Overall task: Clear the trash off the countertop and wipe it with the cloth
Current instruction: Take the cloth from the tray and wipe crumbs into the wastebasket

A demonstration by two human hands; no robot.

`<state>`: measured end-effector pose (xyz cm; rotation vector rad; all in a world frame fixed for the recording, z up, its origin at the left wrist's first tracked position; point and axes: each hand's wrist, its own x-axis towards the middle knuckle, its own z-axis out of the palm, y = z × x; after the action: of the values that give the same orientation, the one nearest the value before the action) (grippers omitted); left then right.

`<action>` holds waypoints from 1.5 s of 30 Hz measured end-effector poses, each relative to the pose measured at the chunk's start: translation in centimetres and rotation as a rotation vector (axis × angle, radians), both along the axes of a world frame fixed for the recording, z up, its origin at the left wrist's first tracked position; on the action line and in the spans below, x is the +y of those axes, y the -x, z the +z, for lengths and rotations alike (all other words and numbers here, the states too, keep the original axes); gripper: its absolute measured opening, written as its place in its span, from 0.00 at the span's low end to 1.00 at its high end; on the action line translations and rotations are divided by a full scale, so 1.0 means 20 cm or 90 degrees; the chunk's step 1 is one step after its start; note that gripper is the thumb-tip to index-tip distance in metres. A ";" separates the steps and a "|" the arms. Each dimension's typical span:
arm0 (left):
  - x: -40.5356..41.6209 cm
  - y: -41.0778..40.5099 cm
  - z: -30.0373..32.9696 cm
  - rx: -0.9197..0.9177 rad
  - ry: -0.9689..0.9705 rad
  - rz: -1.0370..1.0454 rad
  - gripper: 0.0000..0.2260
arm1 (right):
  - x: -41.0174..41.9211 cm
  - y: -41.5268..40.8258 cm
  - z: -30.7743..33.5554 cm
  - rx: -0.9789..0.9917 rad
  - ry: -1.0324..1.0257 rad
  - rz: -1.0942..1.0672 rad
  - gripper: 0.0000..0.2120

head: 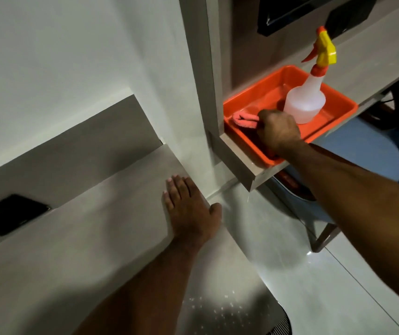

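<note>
near: left hand (190, 209) laid flat, fingers spread, on countertop (77, 238), nothing held | far: right hand (279, 131) closed on pink cloth (244, 119) in orange tray (338, 117), beside spray bottle (306, 100) | step judged: cloth fetch; no trash seen | next: cloth to be lifted clear, carried to countertop

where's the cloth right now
In the head view, the pink cloth lies in the orange tray on the shelf at right, at its left end beside the spray bottle, with the right hand closed on it.

No legible text, label or number anywhere.
</note>
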<state>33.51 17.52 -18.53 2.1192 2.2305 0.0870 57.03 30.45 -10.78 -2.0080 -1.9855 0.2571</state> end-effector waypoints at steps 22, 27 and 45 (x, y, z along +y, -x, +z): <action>-1.65 -0.70 -0.50 -0.271 -0.003 -0.486 0.28 | -2.44 -0.06 -1.29 0.653 0.185 -0.601 0.16; -1.99 -0.46 -1.25 -0.148 0.221 -0.225 0.30 | -2.73 -0.10 -1.82 0.520 0.254 -0.636 0.11; -1.70 -0.31 -1.63 -0.676 0.573 0.587 0.15 | -2.61 -0.07 -2.09 0.515 0.326 -0.502 0.23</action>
<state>39.68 -16.49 -51.08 0.3190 1.7525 0.1535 58.41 -21.77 -52.61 -2.2525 -0.6138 1.2177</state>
